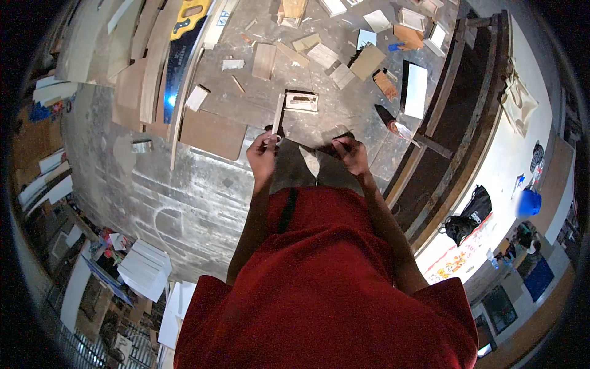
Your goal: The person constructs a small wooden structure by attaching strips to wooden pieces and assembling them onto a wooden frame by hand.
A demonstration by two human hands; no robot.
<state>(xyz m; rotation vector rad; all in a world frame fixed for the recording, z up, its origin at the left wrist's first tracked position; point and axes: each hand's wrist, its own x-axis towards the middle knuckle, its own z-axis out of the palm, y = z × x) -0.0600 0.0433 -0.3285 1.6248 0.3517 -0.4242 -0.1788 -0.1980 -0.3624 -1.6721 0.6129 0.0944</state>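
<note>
My left hand (262,152) is closed around the lower end of a narrow pale wooden strip (278,115), which points away from me. Just right of the strip's far end lies a small pale wooden block with a slot (302,102) on the floor. My right hand (350,155) is by my right knee, its fingers curled together; whatever may be in them is hidden. Both hands are over my bent legs in dark trousers (292,163).
A handsaw with a yellow handle (188,18) lies on boards at the left. Wood offcuts (324,55) are scattered ahead, near a brown sheet (213,134). A roll of tape (142,146) sits on the floor. Along the right runs a bench with a white top (491,166).
</note>
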